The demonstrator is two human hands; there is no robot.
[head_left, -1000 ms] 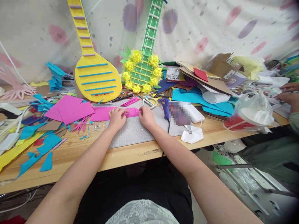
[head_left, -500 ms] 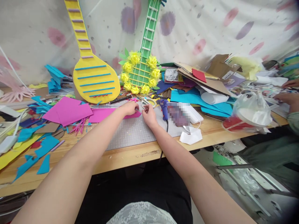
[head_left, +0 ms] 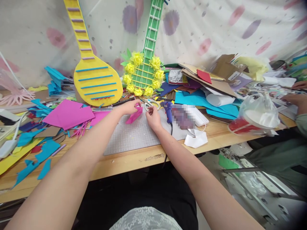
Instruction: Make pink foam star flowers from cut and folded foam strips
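L hand point(head_left: 130, 107) grips pink paper point(head_left: 134, 116), long axis slanting down-left; R hand point(head_left: 153, 117) apart, nr scissors point(head_left: 157, 104), can't tell if holding.

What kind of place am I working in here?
Probably a craft workspace: there's a blue glue gun, a gridded cutting mat, and a handmade-looking yellow instrument shape standing at the back.
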